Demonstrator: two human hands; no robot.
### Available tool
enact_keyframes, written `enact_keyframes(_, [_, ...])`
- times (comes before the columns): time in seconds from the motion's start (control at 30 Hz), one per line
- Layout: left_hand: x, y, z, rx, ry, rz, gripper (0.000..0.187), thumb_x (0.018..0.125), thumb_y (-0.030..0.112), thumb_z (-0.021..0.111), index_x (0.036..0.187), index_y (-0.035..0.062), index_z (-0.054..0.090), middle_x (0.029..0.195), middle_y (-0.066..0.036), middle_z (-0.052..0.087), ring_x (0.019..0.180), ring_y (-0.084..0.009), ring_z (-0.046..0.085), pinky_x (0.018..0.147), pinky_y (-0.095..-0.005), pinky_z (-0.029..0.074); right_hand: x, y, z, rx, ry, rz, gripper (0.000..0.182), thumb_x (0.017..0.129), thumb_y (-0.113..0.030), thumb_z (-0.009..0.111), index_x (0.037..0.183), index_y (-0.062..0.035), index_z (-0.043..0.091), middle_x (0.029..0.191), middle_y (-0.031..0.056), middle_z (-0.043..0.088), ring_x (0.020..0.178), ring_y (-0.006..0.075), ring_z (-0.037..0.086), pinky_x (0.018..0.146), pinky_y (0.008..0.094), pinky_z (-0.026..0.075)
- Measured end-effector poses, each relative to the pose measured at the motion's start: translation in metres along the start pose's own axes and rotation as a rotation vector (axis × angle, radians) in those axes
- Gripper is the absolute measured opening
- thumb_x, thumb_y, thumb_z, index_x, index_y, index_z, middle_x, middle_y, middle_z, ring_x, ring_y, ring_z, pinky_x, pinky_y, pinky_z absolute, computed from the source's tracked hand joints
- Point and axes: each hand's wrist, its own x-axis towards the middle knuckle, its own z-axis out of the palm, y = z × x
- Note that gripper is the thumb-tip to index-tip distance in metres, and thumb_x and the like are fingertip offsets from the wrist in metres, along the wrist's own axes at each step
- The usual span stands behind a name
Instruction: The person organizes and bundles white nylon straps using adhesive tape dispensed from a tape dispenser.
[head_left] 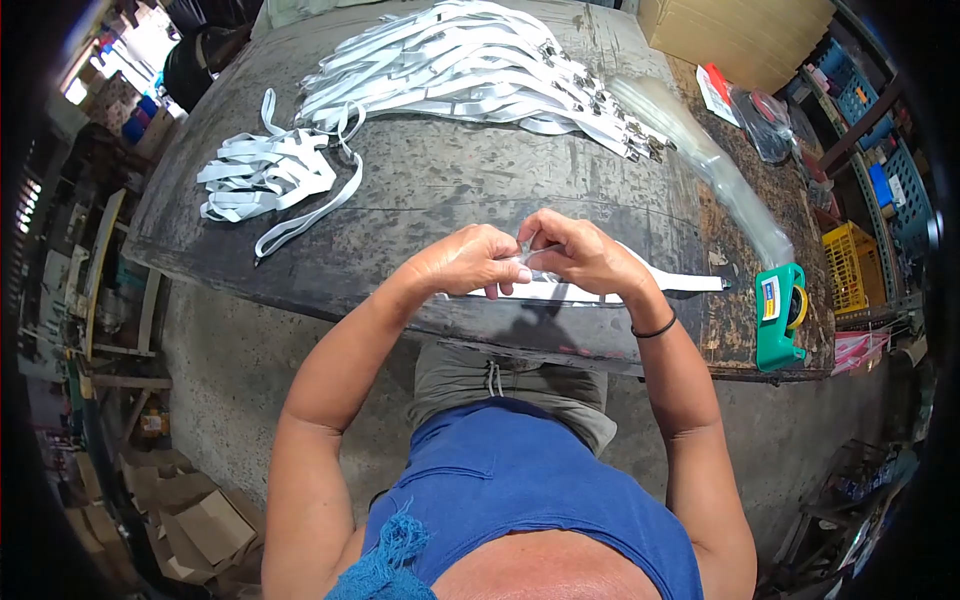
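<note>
My left hand and my right hand meet over the table's near edge, fingertips pinched close together. Between them is a small piece of thin clear plastic, which looks like the edge of a bag; the fingers hide much of it. Just beneath the hands lies a flat white lanyard, its end with a dark tip pointing right. Left of the hands sits a loosely folded bundle of white lanyards, one strap trailing toward me.
A large pile of white lanyards with metal clips covers the back. To the right lie a long stack of clear plastic bags and a green tape dispenser. A cardboard box stands at the back right, near a yellow crate.
</note>
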Motion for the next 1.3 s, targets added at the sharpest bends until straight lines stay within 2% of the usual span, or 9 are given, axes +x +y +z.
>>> enact_keyframes(0.13, [0.002,0.002,0.000,-0.031,-0.004,0.003,0.025,0.093,0.024,0.066,0.092,-0.0009,0.068,0.077,-0.007,0.069,0.066,-0.0122,0.066,0.060,-0.0264,0.051,-0.014,0.020,-0.012,0.066,0.067,0.031,0.025,0.088,-0.001,0.064,0.112,-0.0024,0.058,0.077,0.0023,0.060,0.072,0.0088,0.051,0.066,0.0269,0.044])
enact_keyframes(0.2, [0.007,-0.002,0.002,-0.047,-0.011,0.015,0.025,0.093,0.024,0.066,0.092,-0.0013,0.068,0.077,-0.007,0.069,0.067,-0.0124,0.066,0.061,-0.0266,0.052,-0.021,0.025,-0.015,-0.022,0.139,0.027,0.022,0.087,-0.004,0.063,0.109,-0.0022,0.058,0.077,0.0077,0.063,0.073,0.0157,0.060,0.069,0.0319,0.049])
enact_keyframes(0.47, [0.022,0.012,0.008,0.016,-0.024,0.032,0.025,0.093,0.023,0.066,0.091,-0.0020,0.068,0.077,-0.008,0.069,0.069,-0.0128,0.066,0.062,-0.0272,0.054,-0.021,0.018,-0.003,0.018,0.192,-0.050,0.016,0.090,-0.006,0.063,0.104,-0.0002,0.058,0.077,0.0111,0.064,0.071,0.0178,0.061,0.066,0.0322,0.049])
enact_keyframes(0.5, [0.021,0.015,0.006,0.040,-0.031,0.011,0.025,0.093,0.023,0.067,0.091,-0.0020,0.068,0.077,-0.008,0.069,0.069,-0.0129,0.066,0.062,-0.0275,0.054,-0.024,0.024,-0.009,0.021,0.169,-0.031,0.016,0.090,-0.006,0.063,0.105,-0.0006,0.058,0.078,0.0099,0.065,0.072,0.0169,0.061,0.067,0.0320,0.049])
enact_keyframes(0.53, [0.021,0.016,0.005,0.063,-0.037,-0.010,0.025,0.093,0.023,0.067,0.091,-0.0021,0.068,0.077,-0.008,0.069,0.069,-0.0129,0.067,0.062,-0.0278,0.054,-0.028,0.027,-0.019,-0.007,0.119,0.007,0.017,0.091,-0.002,0.064,0.106,-0.0006,0.058,0.080,0.0021,0.060,0.077,0.0080,0.056,0.069,0.0261,0.047])
enact_keyframes(0.73, [0.039,0.015,0.014,-0.019,-0.051,0.027,0.026,0.093,0.023,0.067,0.090,-0.0026,0.067,0.077,-0.009,0.069,0.070,-0.0130,0.067,0.062,-0.0280,0.054,-0.023,0.038,-0.007,0.154,0.157,0.005,0.012,0.091,-0.001,0.063,0.103,-0.0012,0.059,0.088,0.0010,0.059,0.081,0.0074,0.054,0.072,0.0252,0.046])
enact_keyframes(0.8, [0.043,0.013,0.015,-0.036,-0.013,0.094,0.028,0.092,0.024,0.067,0.089,-0.0040,0.068,0.075,-0.011,0.070,0.066,-0.0146,0.069,0.057,-0.0285,0.055,-0.026,0.033,-0.006,-0.048,0.366,-0.093,0.007,0.094,-0.006,0.061,0.099,-0.0012,0.059,0.087,0.0009,0.058,0.079,0.0074,0.052,0.071,0.0243,0.045])
enact_keyframes(0.9, [0.043,0.014,0.011,0.015,-0.020,0.018,0.029,0.092,0.025,0.067,0.089,-0.0038,0.068,0.075,-0.011,0.071,0.065,-0.0150,0.069,0.057,-0.0286,0.054,-0.039,0.041,-0.014,-0.025,0.595,0.088,0.015,0.093,-0.015,0.062,0.093,-0.0001,0.060,0.080,0.0106,0.059,0.073,0.0190,0.057,0.068,0.0322,0.047])
enact_keyframes(1.3, [0.050,0.018,0.013,-0.035,-0.073,0.058,0.029,0.092,0.024,0.068,0.091,-0.0042,0.068,0.078,-0.010,0.069,0.068,-0.0149,0.067,0.061,-0.0287,0.055,-0.048,0.028,0.012,-0.115,0.447,0.102,0.018,0.091,-0.018,0.063,0.092,-0.0008,0.059,0.083,0.0126,0.056,0.077,0.0268,0.056,0.069,0.0364,0.046])
